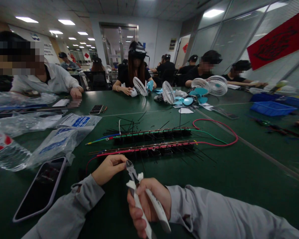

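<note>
On the dark green worktop point(221, 169), beyond the hands, lies a long wire bundle point(149, 149), red on top, with thin black tails. The right grip point(155, 191) is wrapped around white-handled cutters point(139, 205); the left grip point(108, 169) touches near their tip, but what it pinches I cannot tell. At left lies a clear, ribbed bottle point(10, 154).

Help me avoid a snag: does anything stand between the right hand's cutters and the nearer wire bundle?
Nothing visible blocks the cutters from the bundle; the left hand has its fingertips close beside the cutters' tip.
</note>
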A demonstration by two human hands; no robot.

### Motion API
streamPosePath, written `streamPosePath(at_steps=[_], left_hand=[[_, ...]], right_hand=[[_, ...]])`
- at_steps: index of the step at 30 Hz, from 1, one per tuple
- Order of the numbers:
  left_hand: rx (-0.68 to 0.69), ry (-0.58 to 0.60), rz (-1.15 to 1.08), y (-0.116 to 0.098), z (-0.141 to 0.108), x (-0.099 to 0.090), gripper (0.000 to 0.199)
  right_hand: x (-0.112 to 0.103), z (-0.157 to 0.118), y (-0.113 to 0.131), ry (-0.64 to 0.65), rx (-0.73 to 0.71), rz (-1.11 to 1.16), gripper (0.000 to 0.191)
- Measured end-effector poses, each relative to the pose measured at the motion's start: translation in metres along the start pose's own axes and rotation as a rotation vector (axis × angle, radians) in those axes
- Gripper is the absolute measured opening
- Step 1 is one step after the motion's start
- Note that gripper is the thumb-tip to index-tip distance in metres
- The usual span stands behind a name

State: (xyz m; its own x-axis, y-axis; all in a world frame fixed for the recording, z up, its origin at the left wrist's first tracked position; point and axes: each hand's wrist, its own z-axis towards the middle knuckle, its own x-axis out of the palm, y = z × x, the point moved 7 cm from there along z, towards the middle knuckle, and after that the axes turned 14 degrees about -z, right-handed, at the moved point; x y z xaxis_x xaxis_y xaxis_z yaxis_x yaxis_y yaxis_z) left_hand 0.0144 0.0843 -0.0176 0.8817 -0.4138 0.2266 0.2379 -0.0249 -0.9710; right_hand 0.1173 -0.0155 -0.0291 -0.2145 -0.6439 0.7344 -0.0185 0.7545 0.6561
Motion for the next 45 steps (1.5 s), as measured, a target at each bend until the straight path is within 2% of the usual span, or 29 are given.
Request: streamPosePath(at_steps=[7, 16, 21, 25, 28, 33, 45], left_hand=[[0.001, -0.010, -0.002, 0.000, -0.001, 0.000, 0.025], [0.010, 0.006, -0.001, 0.001, 0.000, -0.001, 0.025], [0.001, -0.002, -0.008, 0.003, 0.000, -0.002, 0.024], [-0.014, -0.012, -0.013, 0.003, 0.000, -0.001, 0.022], [-0.006, -0.015, -0.014, 0.001, 0.000, -0.001, 0.022], [-0.013, -0.012, -0.006, 0.003, 0.000, -0.002, 0.022], [-0.036, -0.005, 0.020, 0.003, -0.001, 0.000, 0.024]], right_hand=[[0.000, -0.003, -0.001, -0.060, 0.063, -0.011, 0.024], [-0.005, -0.002, -0.006, -0.027, 0.046, -0.009, 0.024], [-0.008, 0.005, -0.011, 0.067, 0.020, -0.027, 0.035], [-0.010, 0.008, -0.006, -0.022, -0.043, -0.043, 0.056], [-0.007, 0.007, -0.004, -0.025, -0.021, -0.031, 0.064], [-0.005, 0.007, -0.006, 0.044, 0.029, -0.044, 0.069], [-0.005, 0.006, -0.007, -0.001, 0.072, -0.015, 0.068]])
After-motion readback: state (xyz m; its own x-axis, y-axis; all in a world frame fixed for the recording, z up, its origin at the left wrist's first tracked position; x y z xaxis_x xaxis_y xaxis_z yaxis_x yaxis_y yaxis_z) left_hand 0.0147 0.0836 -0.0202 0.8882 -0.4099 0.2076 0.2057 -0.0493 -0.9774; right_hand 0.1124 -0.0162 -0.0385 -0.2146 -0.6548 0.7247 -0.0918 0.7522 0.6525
